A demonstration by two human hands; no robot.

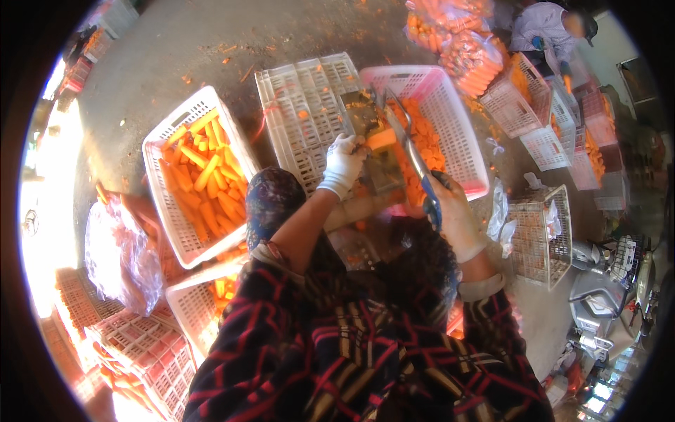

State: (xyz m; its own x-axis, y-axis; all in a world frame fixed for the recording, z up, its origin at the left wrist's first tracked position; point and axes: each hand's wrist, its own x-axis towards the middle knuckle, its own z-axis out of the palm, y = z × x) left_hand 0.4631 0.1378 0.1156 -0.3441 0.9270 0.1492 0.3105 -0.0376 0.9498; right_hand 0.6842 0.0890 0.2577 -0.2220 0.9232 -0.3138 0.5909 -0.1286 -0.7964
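Observation:
My left hand, in a white glove, is closed at the end of an orange carrot. The carrot lies over a worn cutting block, against a long metal blade. My right hand is wrapped round the blade's blue handle. The blade slants from the block's far end back toward me. Orange carrot pieces lie beyond it in a pink-and-white crate. To my left, a white crate is heaped with whole carrots.
An upturned pale crate adjoins the block. Bagged carrots and stacked crates stand far right, near another person. A wire-like crate and a motorbike are at right. Plastic bags lie left.

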